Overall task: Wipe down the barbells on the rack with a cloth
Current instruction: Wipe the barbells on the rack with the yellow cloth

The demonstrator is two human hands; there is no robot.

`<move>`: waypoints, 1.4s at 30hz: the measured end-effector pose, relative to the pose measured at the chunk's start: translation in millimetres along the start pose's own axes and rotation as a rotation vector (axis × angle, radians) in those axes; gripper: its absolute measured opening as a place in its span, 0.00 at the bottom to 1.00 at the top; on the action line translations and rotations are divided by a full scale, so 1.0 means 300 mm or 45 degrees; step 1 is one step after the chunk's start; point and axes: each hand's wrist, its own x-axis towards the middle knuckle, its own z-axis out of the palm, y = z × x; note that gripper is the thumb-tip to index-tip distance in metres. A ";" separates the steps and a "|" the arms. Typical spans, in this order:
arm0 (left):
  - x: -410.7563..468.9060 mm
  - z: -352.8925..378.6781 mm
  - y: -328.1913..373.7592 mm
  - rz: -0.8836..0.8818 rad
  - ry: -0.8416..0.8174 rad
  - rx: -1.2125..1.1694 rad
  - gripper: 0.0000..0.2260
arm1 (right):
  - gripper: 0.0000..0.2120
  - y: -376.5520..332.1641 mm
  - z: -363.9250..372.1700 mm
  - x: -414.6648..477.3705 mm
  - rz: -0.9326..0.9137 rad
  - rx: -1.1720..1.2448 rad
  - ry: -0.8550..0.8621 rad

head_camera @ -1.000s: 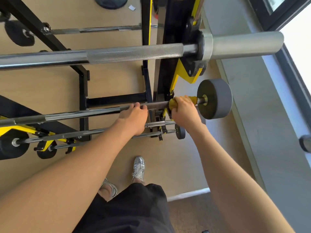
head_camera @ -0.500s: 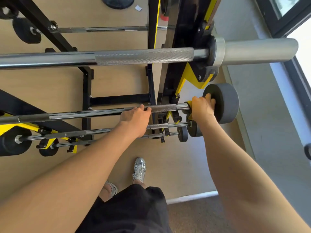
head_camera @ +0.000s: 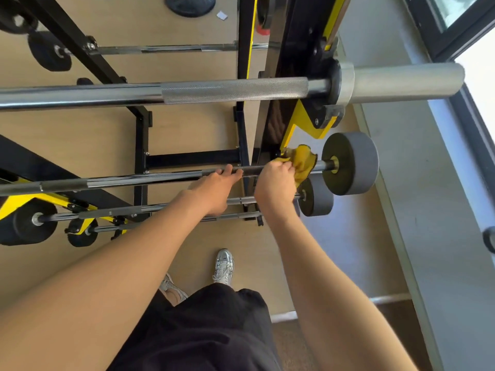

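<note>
Right hand (head_camera: 276, 183) holds a bunched yellow cloth (head_camera: 302, 160), fingers curled round it, pressed on the thin barbell (head_camera: 134, 180) near its right end. The cloth sits just beside the grey weight disc (head_camera: 351, 163), at the right upright of the black and yellow rack (head_camera: 292, 76). Left hand (head_camera: 217, 188) grips the same barbell just left of the right hand, fingers hooked over the shaft. The barbell lies level across the rack, second from the top. Above it is a thick chrome bar (head_camera: 107, 93) with a knurled section and a wide sleeve past the rack's right edge. Below are thinner barbells (head_camera: 128, 210) with a smaller grey disc (head_camera: 316, 195) at the right end and black discs at the left end.

Floor (head_camera: 187, 129) is tan, wood-look, smooth. A grey strip (head_camera: 428, 183) runs along the right beside a dark window frame (head_camera: 439, 30), bright light behind it. A dark mat (head_camera: 284, 341) is at bottom right. A silver shoe (head_camera: 224, 265) and black shorts (head_camera: 203, 330) show at the bottom centre.
</note>
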 end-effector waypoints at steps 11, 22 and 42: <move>-0.158 0.061 -0.214 -0.315 0.605 -0.053 0.20 | 0.33 -0.037 0.074 0.016 -0.919 -0.013 -0.067; -0.244 0.111 -0.458 -0.153 0.659 -0.494 0.21 | 0.25 -0.201 0.051 0.060 -1.008 -0.444 -0.271; -0.574 0.180 -1.087 -0.528 0.951 -0.310 0.08 | 0.21 -1.222 0.301 -0.348 -1.279 -0.380 -0.159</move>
